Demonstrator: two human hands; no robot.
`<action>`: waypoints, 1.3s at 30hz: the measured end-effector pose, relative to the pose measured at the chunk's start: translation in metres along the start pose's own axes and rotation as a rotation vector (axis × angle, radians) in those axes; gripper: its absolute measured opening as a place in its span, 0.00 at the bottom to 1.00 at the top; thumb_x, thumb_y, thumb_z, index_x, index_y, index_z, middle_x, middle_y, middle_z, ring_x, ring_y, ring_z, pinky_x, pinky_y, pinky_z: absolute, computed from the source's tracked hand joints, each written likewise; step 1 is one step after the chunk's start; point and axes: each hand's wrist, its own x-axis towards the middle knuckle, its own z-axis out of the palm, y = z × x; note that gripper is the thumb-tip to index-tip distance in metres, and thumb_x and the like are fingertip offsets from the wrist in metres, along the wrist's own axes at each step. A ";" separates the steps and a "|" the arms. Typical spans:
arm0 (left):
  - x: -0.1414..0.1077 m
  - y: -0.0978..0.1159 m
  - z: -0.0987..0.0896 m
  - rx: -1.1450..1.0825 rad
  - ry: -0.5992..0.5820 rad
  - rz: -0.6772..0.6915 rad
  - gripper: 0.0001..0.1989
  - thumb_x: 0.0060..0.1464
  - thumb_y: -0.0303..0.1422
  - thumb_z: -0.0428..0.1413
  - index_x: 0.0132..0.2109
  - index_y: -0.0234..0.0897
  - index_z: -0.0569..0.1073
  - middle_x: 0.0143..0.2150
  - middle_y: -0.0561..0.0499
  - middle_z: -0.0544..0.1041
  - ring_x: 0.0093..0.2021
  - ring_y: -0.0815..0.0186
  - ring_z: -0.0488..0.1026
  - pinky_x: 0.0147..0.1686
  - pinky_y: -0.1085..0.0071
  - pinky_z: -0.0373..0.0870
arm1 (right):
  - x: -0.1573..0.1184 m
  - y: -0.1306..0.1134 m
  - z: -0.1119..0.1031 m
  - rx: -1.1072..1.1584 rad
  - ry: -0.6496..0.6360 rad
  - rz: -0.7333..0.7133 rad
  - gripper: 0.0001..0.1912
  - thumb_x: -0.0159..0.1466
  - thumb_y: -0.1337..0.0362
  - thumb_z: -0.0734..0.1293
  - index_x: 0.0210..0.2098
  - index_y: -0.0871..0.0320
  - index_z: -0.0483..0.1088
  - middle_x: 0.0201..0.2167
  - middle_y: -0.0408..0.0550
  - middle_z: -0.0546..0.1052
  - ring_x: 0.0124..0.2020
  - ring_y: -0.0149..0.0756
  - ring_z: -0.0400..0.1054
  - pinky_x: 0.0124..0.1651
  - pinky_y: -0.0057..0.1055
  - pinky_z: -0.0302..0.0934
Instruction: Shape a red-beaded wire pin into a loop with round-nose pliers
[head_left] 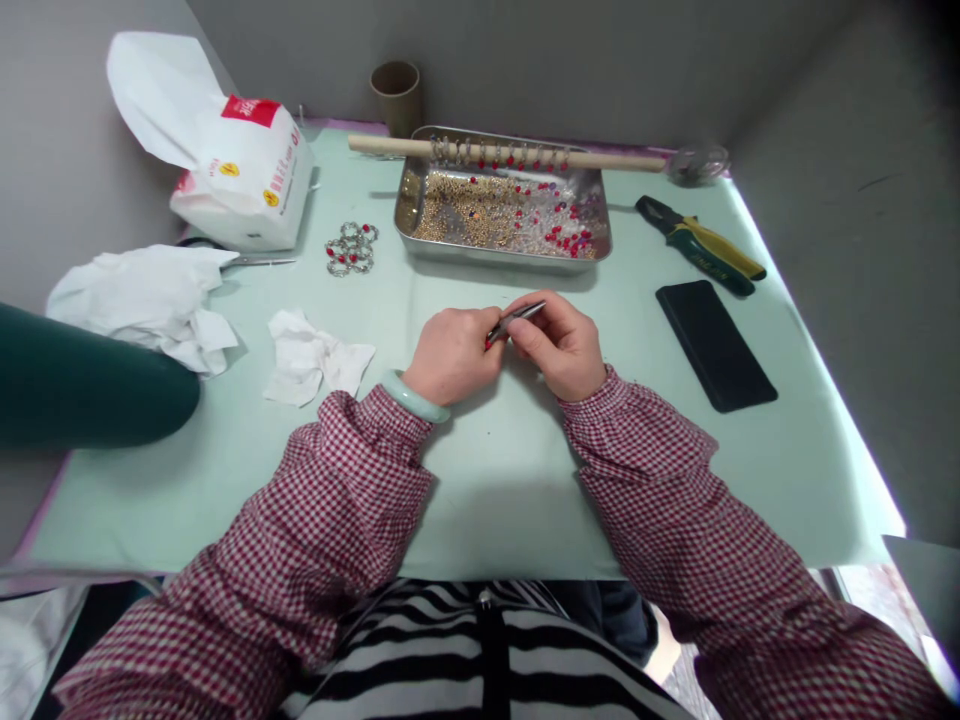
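Both hands meet over the middle of the green table, just in front of the metal tray. My left hand [456, 352], with a pale green bangle [414, 397] at the wrist, is closed round the red-handled end of a small metal tool [517, 318]. Thumb and fingers of my right hand [557, 343] pinch around the tool's metal part, which points up and to the right. Whether a small piece sits between the fingers is hidden. Beyond the hands, the metal tray [502, 257] holds gold, clear and red beads. A wooden rod [622, 160] carrying several rings lies across it.
Beaded rings [351, 249] and crumpled tissue [315, 357] lie left of the hands. Farther left are a tissue pack [247, 180], scissors [262, 261] and a dark green cylinder [97, 385]. Pliers [701, 245] and a black phone-like slab [716, 345] lie right. A cup [396, 98] stands behind.
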 end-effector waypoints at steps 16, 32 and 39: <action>0.000 0.000 0.003 0.023 0.047 0.081 0.10 0.54 0.34 0.50 0.41 0.33 0.70 0.38 0.44 0.74 0.38 0.60 0.67 0.38 0.64 0.63 | 0.001 0.001 0.003 0.053 0.075 -0.003 0.08 0.62 0.58 0.66 0.37 0.56 0.68 0.27 0.41 0.71 0.25 0.29 0.65 0.30 0.29 0.63; 0.000 -0.003 0.005 0.064 0.062 0.043 0.09 0.56 0.32 0.48 0.31 0.36 0.70 0.28 0.47 0.73 0.29 0.65 0.66 0.30 0.67 0.59 | 0.001 0.003 0.002 0.012 0.080 0.009 0.10 0.62 0.56 0.66 0.37 0.56 0.68 0.28 0.42 0.72 0.28 0.30 0.67 0.32 0.30 0.65; -0.001 -0.001 0.003 -0.005 0.048 0.028 0.10 0.55 0.33 0.50 0.30 0.36 0.73 0.26 0.49 0.75 0.25 0.68 0.65 0.28 0.69 0.58 | 0.002 0.001 0.003 0.054 0.070 0.039 0.13 0.60 0.54 0.67 0.36 0.56 0.67 0.28 0.43 0.71 0.27 0.30 0.66 0.29 0.29 0.64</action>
